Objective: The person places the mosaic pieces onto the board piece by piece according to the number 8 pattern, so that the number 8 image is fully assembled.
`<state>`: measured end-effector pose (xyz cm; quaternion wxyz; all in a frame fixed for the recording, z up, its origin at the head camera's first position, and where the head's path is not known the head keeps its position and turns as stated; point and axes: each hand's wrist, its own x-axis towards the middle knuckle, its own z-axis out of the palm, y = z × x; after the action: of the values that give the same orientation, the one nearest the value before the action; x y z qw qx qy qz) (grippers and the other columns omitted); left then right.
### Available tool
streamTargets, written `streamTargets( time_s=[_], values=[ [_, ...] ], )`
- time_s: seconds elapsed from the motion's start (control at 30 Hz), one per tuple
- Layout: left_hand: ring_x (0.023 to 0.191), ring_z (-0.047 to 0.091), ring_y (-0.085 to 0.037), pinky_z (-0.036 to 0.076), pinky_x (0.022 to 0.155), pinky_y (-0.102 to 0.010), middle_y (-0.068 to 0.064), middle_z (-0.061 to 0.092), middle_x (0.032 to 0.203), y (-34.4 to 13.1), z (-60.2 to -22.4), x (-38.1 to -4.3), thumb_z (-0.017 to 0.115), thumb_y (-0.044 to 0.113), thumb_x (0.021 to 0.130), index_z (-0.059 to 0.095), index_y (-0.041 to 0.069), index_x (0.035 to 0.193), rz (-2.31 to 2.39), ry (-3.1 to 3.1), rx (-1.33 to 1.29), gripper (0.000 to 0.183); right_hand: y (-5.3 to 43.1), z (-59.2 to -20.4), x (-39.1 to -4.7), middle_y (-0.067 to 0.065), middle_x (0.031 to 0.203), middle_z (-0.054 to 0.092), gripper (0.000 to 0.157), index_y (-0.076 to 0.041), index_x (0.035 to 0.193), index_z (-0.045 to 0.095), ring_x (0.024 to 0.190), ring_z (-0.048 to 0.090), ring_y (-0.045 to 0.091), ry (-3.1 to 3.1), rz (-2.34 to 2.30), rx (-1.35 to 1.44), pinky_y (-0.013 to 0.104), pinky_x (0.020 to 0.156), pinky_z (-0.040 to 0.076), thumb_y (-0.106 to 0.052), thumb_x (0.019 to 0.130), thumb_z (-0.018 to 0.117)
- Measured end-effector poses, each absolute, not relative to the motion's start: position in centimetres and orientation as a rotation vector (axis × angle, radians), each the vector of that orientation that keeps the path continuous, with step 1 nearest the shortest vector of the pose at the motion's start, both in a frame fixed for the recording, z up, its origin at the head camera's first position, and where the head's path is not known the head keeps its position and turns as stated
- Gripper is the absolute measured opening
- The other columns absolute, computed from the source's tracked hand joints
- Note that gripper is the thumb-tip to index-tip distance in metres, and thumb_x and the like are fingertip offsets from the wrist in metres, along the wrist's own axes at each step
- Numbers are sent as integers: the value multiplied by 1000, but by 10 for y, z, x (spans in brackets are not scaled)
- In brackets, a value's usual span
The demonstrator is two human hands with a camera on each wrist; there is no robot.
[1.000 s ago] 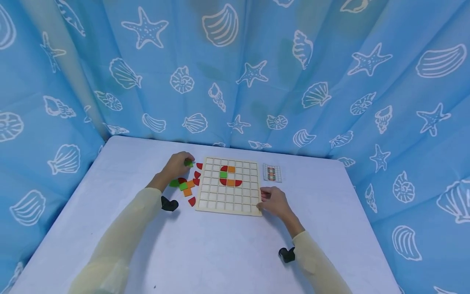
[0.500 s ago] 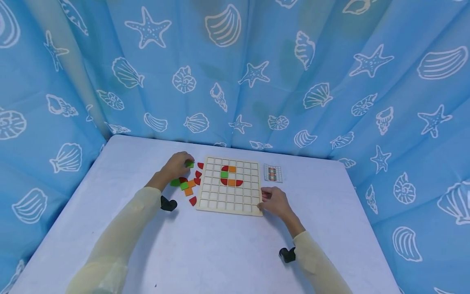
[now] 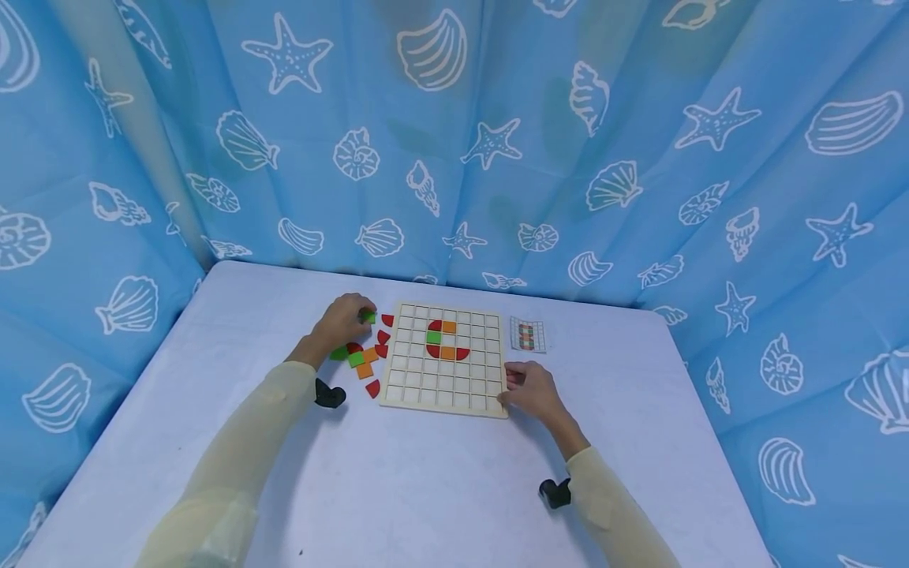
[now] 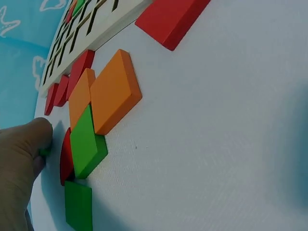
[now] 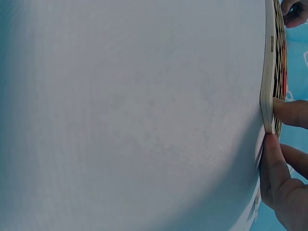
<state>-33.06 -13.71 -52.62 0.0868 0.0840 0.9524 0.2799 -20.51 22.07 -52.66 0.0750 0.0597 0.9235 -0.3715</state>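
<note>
- Tabletop [image 3: 398,497], one, white; clock positions are read from the board's centre, with 12 lying away from the person.
- Gridded wooden board [image 3: 437,383], one, at the centre: partly filled, most cells bare.
- Right hand [image 3: 531,388], toward 4 o'clock: thumb over the board's rim, fingers against its edge, gripping it near the corner.
- Loose red quarter-circle tiles [image 3: 372,388], five: one at 8 o'clock, one within the cluster at 9, three beside the board's edge between 9 and 10.
- Loose orange square tiles [image 3: 364,370], two, at 9 o'clock.
- Loose green tiles [image 3: 356,359], two, at 9 o'clock.
- Seated tiles [image 3: 433,338], six, just toward 12 from centre: three red quarter-circles, two orange squares, one green square, curving around one bare cell.
- Pattern card [image 3: 526,337], one, between 2 and 3 o'clock: its figure, too small to count, appears longer than the seated group; the layout is judged incomplete.
- Left hand [image 3: 344,317], at 10 o'clock: thumb and fingers nearly together, pinching one pinched green tile [image 3: 368,317], not yet placed.
</note>
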Motion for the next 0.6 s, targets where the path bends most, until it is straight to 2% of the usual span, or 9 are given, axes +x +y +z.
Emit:
streamTargets(
  time_s=[0.3, 0.6],
  values=[
    [112, 50, -27, 45, 100, -44, -11, 58, 122, -127, -518, -328, 74, 14, 84, 64, 6, 122, 940, 2851, 335, 40, 221, -525, -203, 10, 114, 58, 62, -1, 132, 58, 101, 56, 24, 2763, -1116, 186, 36, 87, 51, -8, 74, 80],
    [100, 54, -24, 49, 93, -38, -10, 61, 116, -96, -509, -317, 70, 11, 87, 66, 4, 120, 1012, 2859, 576, 34, 221, -527, -205, 11, 113, 58, 62, 0, 131, 58, 101, 56, 24, 2773, -1110, 168, 37, 88, 50, -9, 73, 81]
  ],
)
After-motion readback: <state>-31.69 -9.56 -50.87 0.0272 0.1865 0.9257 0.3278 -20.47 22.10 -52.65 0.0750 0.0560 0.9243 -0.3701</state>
